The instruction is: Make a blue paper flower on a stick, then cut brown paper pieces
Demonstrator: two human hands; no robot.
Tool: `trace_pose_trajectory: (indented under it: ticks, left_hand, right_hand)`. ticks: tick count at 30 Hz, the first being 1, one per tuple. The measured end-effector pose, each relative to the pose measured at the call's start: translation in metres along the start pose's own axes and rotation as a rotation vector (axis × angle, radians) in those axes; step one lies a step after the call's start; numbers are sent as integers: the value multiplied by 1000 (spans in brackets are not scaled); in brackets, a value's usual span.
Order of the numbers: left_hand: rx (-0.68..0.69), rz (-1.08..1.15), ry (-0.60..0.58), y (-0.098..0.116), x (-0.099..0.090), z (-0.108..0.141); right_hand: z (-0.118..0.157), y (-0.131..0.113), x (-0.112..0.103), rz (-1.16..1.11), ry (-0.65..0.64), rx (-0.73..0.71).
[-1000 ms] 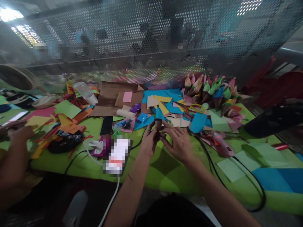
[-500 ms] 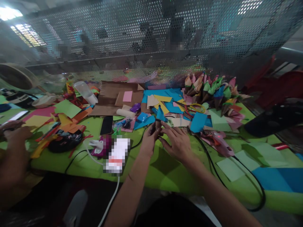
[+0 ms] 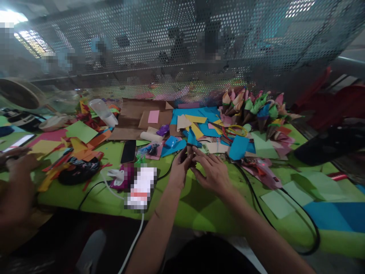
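Note:
My left hand [image 3: 179,167] is closed around the brown lower part of a small paper flower [image 3: 192,137], whose blue folded paper points up above my fingers. On the other side, my right hand [image 3: 212,169] has its fingertips against the brown part, fingers bent and the thumb beneath. My fingers hide most of the brown base. Just behind lie crumpled blue paper [image 3: 173,144] and a pair of yellow-handled scissors [image 3: 238,130]. A pink glue gun [image 3: 264,174] with a black cord rests right of my right hand.
Finished paper flowers [image 3: 256,106] stand in a bunch at the back right. A lit phone [image 3: 142,188] on a white cable and a dark phone [image 3: 128,151] lie to the left. A co-worker's hand [image 3: 21,158] is at far left. A perforated metal screen [image 3: 171,49] rises behind.
My hands and the paper flower stay almost in place, with only a slight shift of the fingers. The co-worker's hand at far left has moved slightly.

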State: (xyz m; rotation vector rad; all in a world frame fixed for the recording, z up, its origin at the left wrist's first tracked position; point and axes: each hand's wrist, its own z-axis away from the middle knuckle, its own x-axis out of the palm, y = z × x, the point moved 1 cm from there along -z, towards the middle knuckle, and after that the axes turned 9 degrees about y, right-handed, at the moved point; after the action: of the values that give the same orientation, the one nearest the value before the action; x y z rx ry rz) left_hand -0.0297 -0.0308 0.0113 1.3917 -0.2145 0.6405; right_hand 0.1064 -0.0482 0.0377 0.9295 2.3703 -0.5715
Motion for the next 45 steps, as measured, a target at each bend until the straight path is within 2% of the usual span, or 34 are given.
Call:
trace_pose_trajectory:
  ticks: [29, 39, 45]
  left_hand:
    - [-73, 72, 74, 6, 4, 4]
    - [-81, 100, 51, 5, 5, 5]
    - [-105, 104, 81, 5, 4, 4]
  right_hand:
    - [1, 2, 2, 29, -41, 36]
    - [1, -1, 3, 5, -29, 25]
    - [0, 0, 1, 12, 30, 7]
